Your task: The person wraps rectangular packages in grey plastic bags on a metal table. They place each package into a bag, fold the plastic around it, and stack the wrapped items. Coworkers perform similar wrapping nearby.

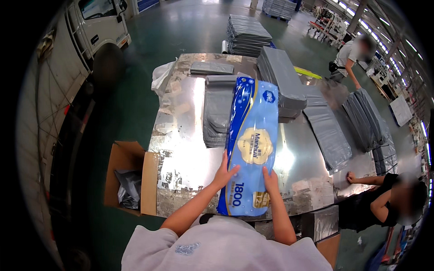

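A long, glossy blue plastic pack [257, 115] is held up in front of me over the metal-topped table [178, 149]. It has a darker blue side band and a cream flower-shaped label; its contents do not show. My left hand [224, 171] grips its left edge, thumb across the front. On the opposite edge my right hand [271, 179] does the same, with most fingers hidden behind the pack. Just beyond and left of the pack lies a pile of flat grey plastic bags [216, 110], partly covered by it.
A tall grey stack [280, 74] and more grey bundles [327, 128] occupy the table's right side. An open cardboard box [149, 183] with grey plastic stands at the left edge. Two other people are at the right. A truck [101, 27] is parked far left.
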`<state>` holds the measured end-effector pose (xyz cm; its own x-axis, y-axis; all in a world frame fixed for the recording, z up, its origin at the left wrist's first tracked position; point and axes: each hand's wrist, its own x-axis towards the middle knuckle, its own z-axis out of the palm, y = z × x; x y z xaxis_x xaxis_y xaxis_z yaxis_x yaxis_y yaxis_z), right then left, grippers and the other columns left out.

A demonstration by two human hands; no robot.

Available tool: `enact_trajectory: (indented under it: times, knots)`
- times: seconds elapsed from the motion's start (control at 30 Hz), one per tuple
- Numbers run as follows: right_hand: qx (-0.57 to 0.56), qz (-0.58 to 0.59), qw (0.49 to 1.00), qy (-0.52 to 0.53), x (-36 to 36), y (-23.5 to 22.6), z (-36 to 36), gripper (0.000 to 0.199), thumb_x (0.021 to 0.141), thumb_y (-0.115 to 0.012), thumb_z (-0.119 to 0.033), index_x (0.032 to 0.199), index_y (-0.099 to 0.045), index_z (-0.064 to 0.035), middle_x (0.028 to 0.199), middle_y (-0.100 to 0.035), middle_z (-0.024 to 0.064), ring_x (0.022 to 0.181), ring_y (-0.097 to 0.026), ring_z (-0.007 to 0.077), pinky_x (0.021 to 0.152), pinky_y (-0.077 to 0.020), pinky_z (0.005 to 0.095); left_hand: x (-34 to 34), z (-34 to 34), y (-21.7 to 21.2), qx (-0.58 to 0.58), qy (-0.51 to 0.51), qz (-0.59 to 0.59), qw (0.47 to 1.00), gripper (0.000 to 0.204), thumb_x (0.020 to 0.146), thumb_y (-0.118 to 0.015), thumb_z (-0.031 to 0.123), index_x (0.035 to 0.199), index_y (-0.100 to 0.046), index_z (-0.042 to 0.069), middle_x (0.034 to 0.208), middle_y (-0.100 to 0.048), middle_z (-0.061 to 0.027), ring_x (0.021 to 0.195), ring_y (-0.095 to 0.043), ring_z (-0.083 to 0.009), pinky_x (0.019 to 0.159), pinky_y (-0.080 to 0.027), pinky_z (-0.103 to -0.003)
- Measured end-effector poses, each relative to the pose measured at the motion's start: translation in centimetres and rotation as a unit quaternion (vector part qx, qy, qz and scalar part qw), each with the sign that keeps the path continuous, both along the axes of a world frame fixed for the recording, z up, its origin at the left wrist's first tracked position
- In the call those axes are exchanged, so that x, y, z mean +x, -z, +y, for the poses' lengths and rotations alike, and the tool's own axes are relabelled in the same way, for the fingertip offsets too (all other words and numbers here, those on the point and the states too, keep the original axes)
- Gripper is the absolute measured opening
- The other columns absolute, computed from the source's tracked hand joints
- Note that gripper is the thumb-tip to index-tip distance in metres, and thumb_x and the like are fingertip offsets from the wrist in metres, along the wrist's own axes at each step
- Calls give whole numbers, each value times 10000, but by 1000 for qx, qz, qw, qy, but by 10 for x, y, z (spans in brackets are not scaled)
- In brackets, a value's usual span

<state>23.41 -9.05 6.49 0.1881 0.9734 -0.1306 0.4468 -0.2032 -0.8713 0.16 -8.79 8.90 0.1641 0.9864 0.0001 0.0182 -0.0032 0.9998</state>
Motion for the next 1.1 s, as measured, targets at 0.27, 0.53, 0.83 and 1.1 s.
enact_trajectory:
  times: [0.27,0.53,0.83,1.1]
  knots:
    - [-157,-112,962,-195,23,81,4,524,856,-354,-459,851,-607,0,824,-580,240,851,-551,367,752,-414,403,-54,-30,130,-260,-7,-98,961,697,850,-454,390,1335,-73,63,1323,-262,-123,1178,-309,-215,948,-267,-300]
    - [253,-399,851,-229,13,65,289,290,723,-588,-216,968,-560,-64,922,-558,104,897,-501,282,757,-403,364,-114,180,155,41,-125,229,964,332,793,-514,170,1080,-466,11,943,-566,-128,839,-560,-225,724,-442,-313]
    - [107,-450,843,-276,-7,147,424,156,781,-444,-141,830,-561,-50,814,-603,132,706,-579,308,621,-452,395,-94,356,166,221,-40,628,745,185,703,-495,83,884,-514,50,897,-525,-116,873,-515,-260,728,-417,-337]
    - [166,32,980,-101,-14,87,378,79,769,-520,-42,839,-534,-8,796,-566,119,729,-561,215,680,-443,286,-79,367,137,58,-290,206,933,142,702,-490,52,823,-415,52,755,-535,-179,728,-531,-365,590,-383,-431]
